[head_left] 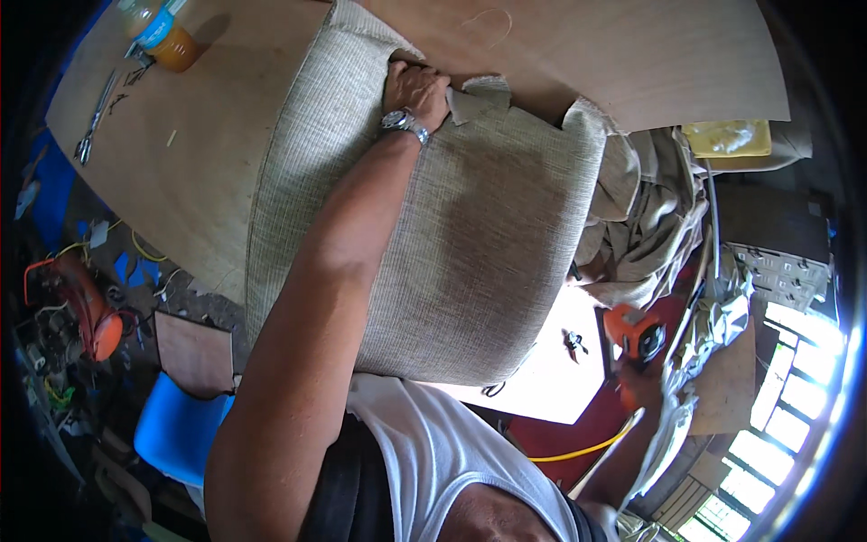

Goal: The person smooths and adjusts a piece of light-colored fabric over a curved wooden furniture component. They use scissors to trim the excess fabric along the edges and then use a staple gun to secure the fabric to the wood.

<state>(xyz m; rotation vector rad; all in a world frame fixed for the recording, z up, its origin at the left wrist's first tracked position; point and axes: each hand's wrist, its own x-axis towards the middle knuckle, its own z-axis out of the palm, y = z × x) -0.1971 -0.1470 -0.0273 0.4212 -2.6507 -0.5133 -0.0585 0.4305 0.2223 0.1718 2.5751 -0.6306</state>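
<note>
Gripped by the left hand (414, 90) is the top edge of a beige upholstered cushion (433, 244), the fingers being curled over the far rim where a loose flap of fabric (479, 98) is turned back. A metal wristwatch (404, 120) is worn on that wrist. The cushion is rested on a plywood worktable (199, 144), tilted against the person's chest. The right hand (643, 379) is seen low at the right, closed around an orange power tool (638, 332) (which kind cannot be told), well apart from the cushion.

On the table's far left corner a bottle of orange liquid (163, 34) and a metal wrench (95, 122) are laid. A heap of beige cloth (646, 217) is piled at the right. Below the table an orange compressor (86, 307) and a blue plastic chair (179, 429) are found on a cluttered floor. The left arm is stretched almost straight, up across the cushion's face.
</note>
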